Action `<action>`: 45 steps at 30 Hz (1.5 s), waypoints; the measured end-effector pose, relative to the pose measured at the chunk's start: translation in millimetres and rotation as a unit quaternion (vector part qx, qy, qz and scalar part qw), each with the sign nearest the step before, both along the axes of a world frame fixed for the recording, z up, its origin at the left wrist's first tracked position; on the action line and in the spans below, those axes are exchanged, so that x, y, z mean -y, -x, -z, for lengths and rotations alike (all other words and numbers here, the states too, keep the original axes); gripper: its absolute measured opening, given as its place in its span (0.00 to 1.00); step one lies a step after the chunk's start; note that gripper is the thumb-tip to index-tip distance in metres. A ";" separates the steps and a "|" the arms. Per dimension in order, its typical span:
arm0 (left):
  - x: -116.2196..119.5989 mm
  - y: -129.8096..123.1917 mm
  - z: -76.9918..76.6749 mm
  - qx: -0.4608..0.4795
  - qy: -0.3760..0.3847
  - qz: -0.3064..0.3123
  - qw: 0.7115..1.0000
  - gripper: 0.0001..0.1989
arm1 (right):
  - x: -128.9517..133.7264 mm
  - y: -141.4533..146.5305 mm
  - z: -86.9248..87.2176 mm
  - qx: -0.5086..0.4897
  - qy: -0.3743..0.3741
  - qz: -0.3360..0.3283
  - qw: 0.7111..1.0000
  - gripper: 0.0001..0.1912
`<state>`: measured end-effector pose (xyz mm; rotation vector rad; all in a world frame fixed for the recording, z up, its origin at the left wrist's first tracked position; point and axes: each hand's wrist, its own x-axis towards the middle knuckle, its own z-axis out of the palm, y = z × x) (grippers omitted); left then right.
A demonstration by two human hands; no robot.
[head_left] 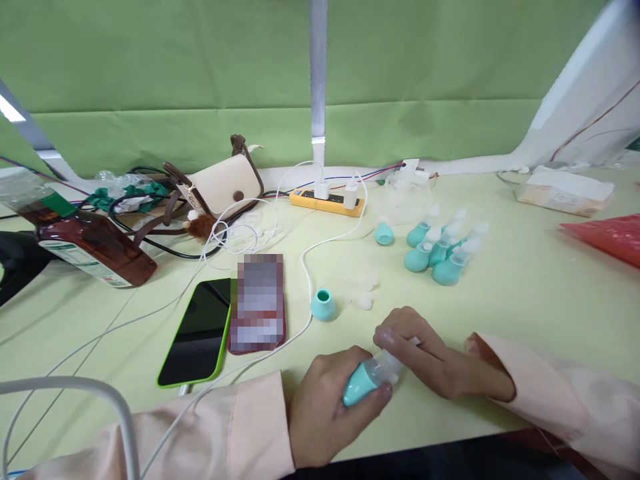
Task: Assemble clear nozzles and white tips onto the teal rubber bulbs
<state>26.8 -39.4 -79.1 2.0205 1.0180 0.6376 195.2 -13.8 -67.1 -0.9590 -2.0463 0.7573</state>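
My left hand (327, 403) grips the teal rubber bulb (361, 385) of a small aspirator near the table's front edge. My right hand (433, 363) closes on its clear plastic tip (389, 365), which is mostly hidden by the fingers. A loose teal bulb (323, 305) stands just beyond my hands, with small clear parts (363, 292) beside it. Several assembled teal aspirators (440, 250) lie farther back, and another loose bulb (384, 234) sits to their left.
Two phones (200, 333) (259, 301) lie left of my hands, with white charging cables running to a yellow power strip (327, 202). A beige handbag (220, 187) and a brown bottle (90, 247) are at back left. A red bag (607, 237) lies at right.
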 end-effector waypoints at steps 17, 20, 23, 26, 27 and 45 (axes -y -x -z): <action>-8.6 1.4 8.2 0.130 0.087 -0.080 0.984 0.09 | -112.2 10.5 -21.1 0.500 -0.064 0.058 0.862 0.20; -10.6 -1.0 9.7 0.146 0.130 -0.097 0.976 0.11 | -116.3 15.6 -13.8 0.509 -0.069 0.051 0.857 0.20; -11.4 -2.7 10.3 0.147 0.122 -0.122 0.974 0.11 | -98.4 12.8 -25.4 0.480 -0.114 0.086 0.866 0.23; -11.4 -3.0 10.8 0.144 0.100 -0.132 0.976 0.10 | -63.8 9.3 -36.0 0.314 -0.174 0.109 0.927 0.22; -11.4 -3.1 11.1 0.144 0.088 -0.131 0.977 0.10 | -51.8 9.2 -35.5 0.274 -0.164 0.082 0.944 0.21; 4.0 5.9 7.6 0.134 0.001 0.013 0.991 0.05 | -31.1 9.1 -10.7 -0.073 0.358 -0.113 0.924 0.21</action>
